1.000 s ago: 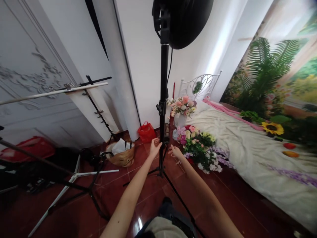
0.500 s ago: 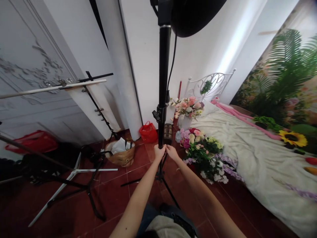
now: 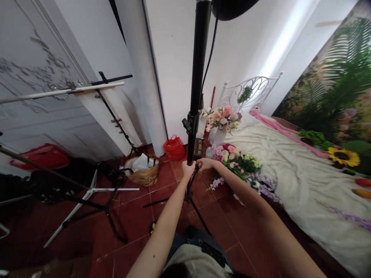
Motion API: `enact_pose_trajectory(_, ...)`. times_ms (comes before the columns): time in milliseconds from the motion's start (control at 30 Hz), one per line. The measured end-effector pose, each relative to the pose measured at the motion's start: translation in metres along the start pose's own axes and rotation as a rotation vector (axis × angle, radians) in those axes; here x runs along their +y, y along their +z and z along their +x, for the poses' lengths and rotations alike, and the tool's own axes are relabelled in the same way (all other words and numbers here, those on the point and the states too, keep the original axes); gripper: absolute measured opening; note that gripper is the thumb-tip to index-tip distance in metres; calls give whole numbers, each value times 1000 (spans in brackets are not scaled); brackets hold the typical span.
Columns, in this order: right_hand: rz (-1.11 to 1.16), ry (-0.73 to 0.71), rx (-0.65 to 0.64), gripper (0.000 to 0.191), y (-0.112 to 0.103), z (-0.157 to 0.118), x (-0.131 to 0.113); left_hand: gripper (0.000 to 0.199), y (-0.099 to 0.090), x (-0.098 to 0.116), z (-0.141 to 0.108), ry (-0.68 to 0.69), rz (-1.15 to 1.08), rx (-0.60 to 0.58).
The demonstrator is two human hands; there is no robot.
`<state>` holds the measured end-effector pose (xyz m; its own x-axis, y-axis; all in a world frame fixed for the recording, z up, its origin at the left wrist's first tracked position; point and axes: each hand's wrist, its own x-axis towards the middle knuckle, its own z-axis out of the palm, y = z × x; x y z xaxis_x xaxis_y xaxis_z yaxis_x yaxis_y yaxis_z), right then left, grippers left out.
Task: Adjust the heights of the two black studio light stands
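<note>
A tall black stand rises in front of me, leaning slightly right at its top, with its tripod legs on the tiled floor. My left hand is wrapped round its pole, below a black clamp knob. Just to the right, my right hand has its fingers closed at a small dark knob on the pole's side. A black lamp head shows in part at the top, and a cable hangs from it.
White and black stand legs spread at the left, near a woven basket. A red bag lies behind the pole. Artificial flowers and a bed with a pale cover are at the right.
The view has shifted, and the pole's top now leans further right. My right hand has turned, its wrist and elbow swung outward to the right, while my left hand keeps its grip.
</note>
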<state>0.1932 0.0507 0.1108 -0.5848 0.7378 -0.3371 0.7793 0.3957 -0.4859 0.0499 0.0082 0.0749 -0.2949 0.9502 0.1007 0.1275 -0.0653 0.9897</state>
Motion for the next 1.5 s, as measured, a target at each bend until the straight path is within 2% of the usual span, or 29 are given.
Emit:
enact_pose_trajectory(100, -138, -19, 23, 44, -11, 2, -15, 22, 0, -3, 1, -1, -6, -13)
enact_pose_trajectory(267, -302, -58, 30, 42, -15, -2, -30, 24, 2, -8, 2, 1, -3, -18)
enact_pose_trajectory(333, -369, -53, 123, 33, -4, -10, -33, 24, 1, -7, 2, -2, -6, -20)
enact_pose_trajectory(433, -444, -9, 325, 20, 24, -25, -35, 23, 0, -4, 0, 3, -34, -26)
enact_pose_trajectory(533, -441, 65, 465, 28, 50, -35, -38, 21, -1, -1, -2, 11, -58, -17)
enact_pose_trajectory(633, -418, 112, 464, 30, 56, -34, -41, 21, -1, 0, -3, 16, -51, -6)
enact_pose_trajectory(800, -454, 113, 409, 36, 38, -19, -42, 25, 1, 0, -1, 42, -42, 27)
enact_pose_trajectory(933, -508, 50, 319, 27, 43, -9, -37, 25, 2, -2, -1, 31, -28, 32)
enact_pose_trajectory(1000, -521, 54, 351, 27, 54, -7, -36, 24, 2, -3, -1, 29, -30, 31)
enact_pose_trajectory(1100, -469, 167, 476, 31, 70, -6, -38, 24, 1, -4, 0, 19, -35, 25)
enact_pose_trajectory(1167, -399, 226, 511, 32, 75, -8, -39, 23, 1, -5, 1, 4, -35, 23)
enact_pose_trajectory(1267, -283, 213, 436, 33, 64, -10, -38, 23, 1, -5, 1, 4, -18, 29)
enact_pose_trajectory(1400, -190, 183, 283, 29, 29, -3, -33, 24, 2, -5, 1, -6, -25, 19)
enact_pose_trajectory(1500, -78, 191, 333, 24, 7, 7, -35, 24, 1, -4, 0, -14, -48, 7)
